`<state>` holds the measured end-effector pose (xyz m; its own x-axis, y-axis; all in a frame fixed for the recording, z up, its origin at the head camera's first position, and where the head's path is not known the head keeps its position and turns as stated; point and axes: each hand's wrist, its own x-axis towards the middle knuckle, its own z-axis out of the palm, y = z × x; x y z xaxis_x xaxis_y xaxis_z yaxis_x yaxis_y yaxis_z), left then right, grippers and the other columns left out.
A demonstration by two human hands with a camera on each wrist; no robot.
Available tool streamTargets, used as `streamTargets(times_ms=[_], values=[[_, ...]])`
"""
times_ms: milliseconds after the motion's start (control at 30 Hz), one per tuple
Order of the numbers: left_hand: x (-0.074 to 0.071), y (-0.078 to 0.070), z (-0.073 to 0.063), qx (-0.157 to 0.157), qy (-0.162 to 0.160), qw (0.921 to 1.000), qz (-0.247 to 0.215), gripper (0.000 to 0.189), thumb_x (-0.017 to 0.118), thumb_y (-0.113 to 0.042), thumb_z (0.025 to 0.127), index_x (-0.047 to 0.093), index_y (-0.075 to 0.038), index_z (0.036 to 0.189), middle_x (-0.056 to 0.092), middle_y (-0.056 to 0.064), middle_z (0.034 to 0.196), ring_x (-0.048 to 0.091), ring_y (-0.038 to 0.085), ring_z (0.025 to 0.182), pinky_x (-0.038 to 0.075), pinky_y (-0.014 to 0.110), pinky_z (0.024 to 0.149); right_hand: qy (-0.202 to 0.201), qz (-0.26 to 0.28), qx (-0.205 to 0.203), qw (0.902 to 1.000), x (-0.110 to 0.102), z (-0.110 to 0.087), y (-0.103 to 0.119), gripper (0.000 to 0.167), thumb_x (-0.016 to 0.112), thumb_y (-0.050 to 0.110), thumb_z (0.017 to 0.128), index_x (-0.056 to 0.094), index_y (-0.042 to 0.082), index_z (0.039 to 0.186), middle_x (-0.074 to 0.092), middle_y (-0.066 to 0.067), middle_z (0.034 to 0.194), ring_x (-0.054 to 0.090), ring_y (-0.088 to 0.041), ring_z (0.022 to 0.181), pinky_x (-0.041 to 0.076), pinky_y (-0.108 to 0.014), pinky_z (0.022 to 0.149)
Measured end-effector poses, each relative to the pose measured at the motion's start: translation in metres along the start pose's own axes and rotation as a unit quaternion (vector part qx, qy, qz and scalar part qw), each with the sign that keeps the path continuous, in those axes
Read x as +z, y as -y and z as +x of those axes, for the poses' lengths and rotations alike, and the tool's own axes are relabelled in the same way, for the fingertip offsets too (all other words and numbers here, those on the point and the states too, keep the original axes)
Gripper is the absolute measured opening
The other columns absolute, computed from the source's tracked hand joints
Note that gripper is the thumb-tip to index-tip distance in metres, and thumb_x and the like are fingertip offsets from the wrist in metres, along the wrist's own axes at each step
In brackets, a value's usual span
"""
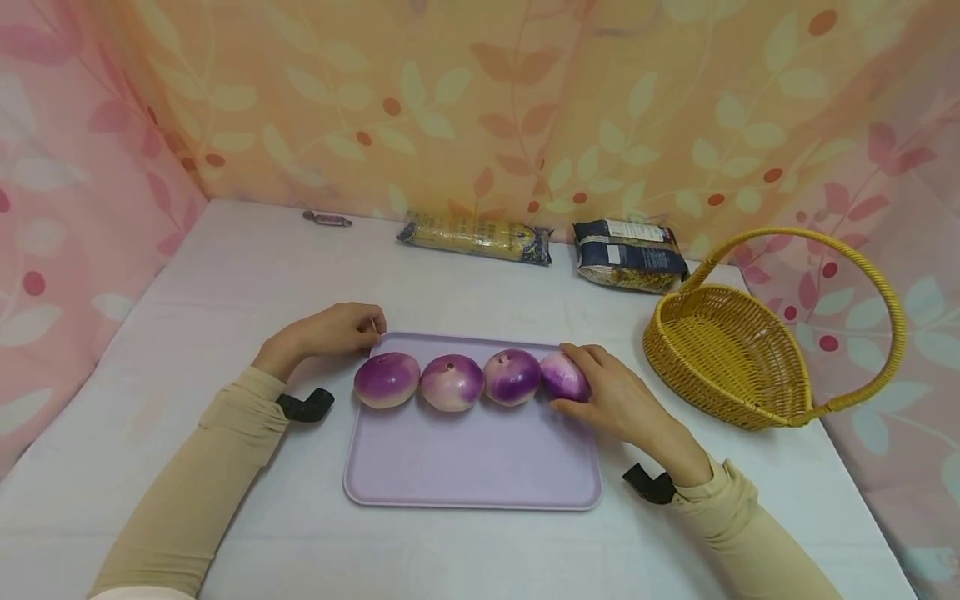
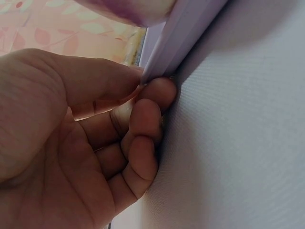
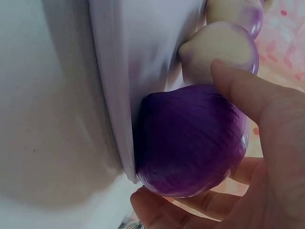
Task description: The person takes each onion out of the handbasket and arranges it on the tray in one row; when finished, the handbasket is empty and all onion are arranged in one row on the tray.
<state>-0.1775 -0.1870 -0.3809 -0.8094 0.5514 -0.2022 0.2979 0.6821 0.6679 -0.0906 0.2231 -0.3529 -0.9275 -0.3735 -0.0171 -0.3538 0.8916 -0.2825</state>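
Observation:
A lilac tray (image 1: 480,467) lies on the white-covered table. Three purple-and-white turnips stand in a row along its far side: a left turnip (image 1: 386,381), a middle turnip (image 1: 452,384) and a right turnip (image 1: 513,377). At the row's right end, a purple onion (image 3: 190,143) with streaked skin sits at the tray's far right corner. My right hand (image 1: 618,400) holds it, thumb on the near side and fingers round the far side. With thumb and curled fingers, my left hand (image 2: 90,129) pinches the tray's rim (image 2: 164,52) at the far left corner.
A yellow wicker basket (image 1: 660,350) with a tall handle stands to the right. Along the back lie a long pasta packet (image 1: 472,237), a dark-blue food packet (image 1: 630,255) and a small wrapped sweet (image 1: 328,219). Patterned curtains (image 1: 450,100) surround the table's back and sides.

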Motion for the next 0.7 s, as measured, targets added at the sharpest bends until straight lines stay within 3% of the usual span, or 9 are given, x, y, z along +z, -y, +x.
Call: streamTargets(times_ms=[500,700], values=[[0.0,0.002,-0.001,0.006,-0.005,0.9999,-0.006,0.013,0.051,-0.004,0.09,0.061,-0.004,0.1,0.066,0.004,0.075,0.054,0.013,0.07,0.043,0.028,0.068,-0.004,-0.016,-0.002,0.9999,-0.002,0.003,0.0,0.086,0.074,0.058,0.078,0.042,0.017,0.146,0.051,-0.014,0.14,0.053,-0.036,0.125,0.049,-0.055,0.093],[0.0,0.001,-0.002,0.003,-0.005,1.0,0.004,0.012,0.052,-0.007,0.093,0.06,-0.004,0.101,0.066,0.004,0.077,0.055,0.013,0.072,0.044,0.029,0.069,-0.01,-0.013,0.005,0.9999,-0.011,0.005,-0.002,0.079,0.062,0.059,0.087,0.041,0.014,0.148,0.048,-0.017,0.144,0.048,-0.039,0.131,0.043,-0.057,0.102]])
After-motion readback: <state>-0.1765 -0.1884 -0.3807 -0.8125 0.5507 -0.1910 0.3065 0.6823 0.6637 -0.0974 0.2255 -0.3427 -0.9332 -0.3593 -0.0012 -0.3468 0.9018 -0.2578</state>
